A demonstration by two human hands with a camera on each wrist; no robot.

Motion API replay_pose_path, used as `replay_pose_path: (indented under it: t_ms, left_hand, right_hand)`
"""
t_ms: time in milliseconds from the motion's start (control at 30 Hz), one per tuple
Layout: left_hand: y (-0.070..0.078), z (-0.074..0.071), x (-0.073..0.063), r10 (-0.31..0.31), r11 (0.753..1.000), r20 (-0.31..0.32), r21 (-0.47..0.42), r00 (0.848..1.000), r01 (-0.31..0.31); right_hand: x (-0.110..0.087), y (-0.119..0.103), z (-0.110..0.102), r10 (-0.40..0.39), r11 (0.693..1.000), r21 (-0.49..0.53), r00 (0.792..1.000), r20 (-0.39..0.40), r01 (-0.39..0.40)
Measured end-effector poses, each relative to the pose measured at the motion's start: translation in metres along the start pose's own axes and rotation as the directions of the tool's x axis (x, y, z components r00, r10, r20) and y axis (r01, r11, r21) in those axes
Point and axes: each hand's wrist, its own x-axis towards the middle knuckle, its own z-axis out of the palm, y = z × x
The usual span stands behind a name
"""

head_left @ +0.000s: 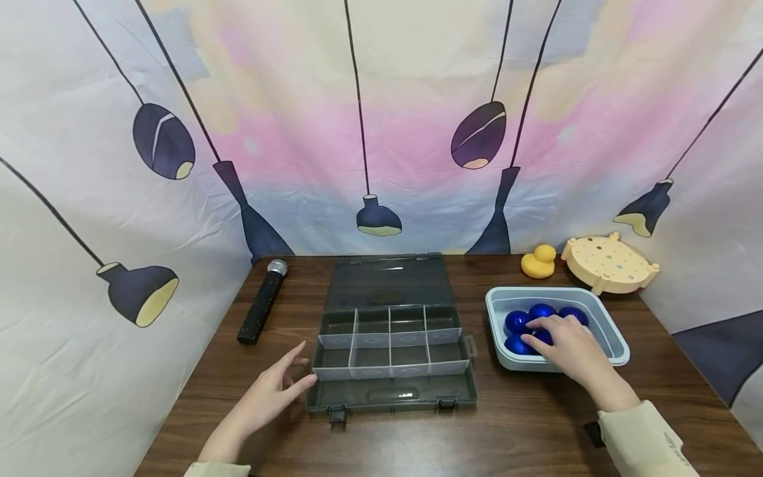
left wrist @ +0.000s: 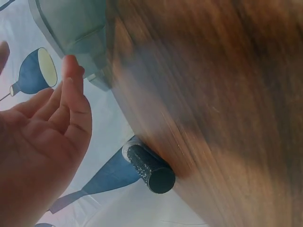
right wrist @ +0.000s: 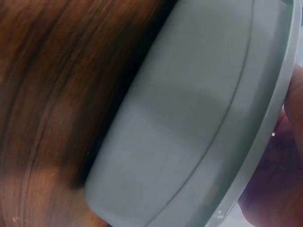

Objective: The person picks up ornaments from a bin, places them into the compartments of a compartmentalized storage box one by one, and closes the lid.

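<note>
My right hand [head_left: 569, 351] reaches into a light blue plastic tub [head_left: 608, 328], its thumb and fingers curled around a shiny blue ball [head_left: 544, 336]. Several more blue balls [head_left: 516, 322] lie beside it in the tub. In the right wrist view the outer wall of the tub [right wrist: 189, 104] hides most of that hand and the balls. My left hand [head_left: 268, 394] is at the left edge of a dark see-through divider box [head_left: 390, 394], thumb and fingers apart, holding nothing. The box lies with its lid back, and its compartments hold nothing visible.
A black microphone [head_left: 263, 301] with a silver head lies at the left. Behind the tub sit a yellow rubber duck [head_left: 539, 262] and a cream round spotted object [head_left: 610, 264] with knobs. A printed curtain [head_left: 322, 132] hangs behind the wooden table [head_left: 411, 444].
</note>
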Motion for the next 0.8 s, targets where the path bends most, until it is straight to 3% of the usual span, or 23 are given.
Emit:
replay_pose_path:
  t_ms: [500,800]
  left_hand:
    - [-0.004,0.006,-0.011,0.056,0.996,0.115,-0.08,0.992,-0.047]
    - [-0.005,0.007,-0.012,0.022,0.997,0.081,-0.072,0.996,-0.017]
  right_hand:
    - [0.009,-0.006,-0.004,0.029,0.999,0.024,0.997,0.076,-0.031]
    - [0.013,-0.01,-0.004,0.022,0.997,0.068,0.985,0.171,-0.034]
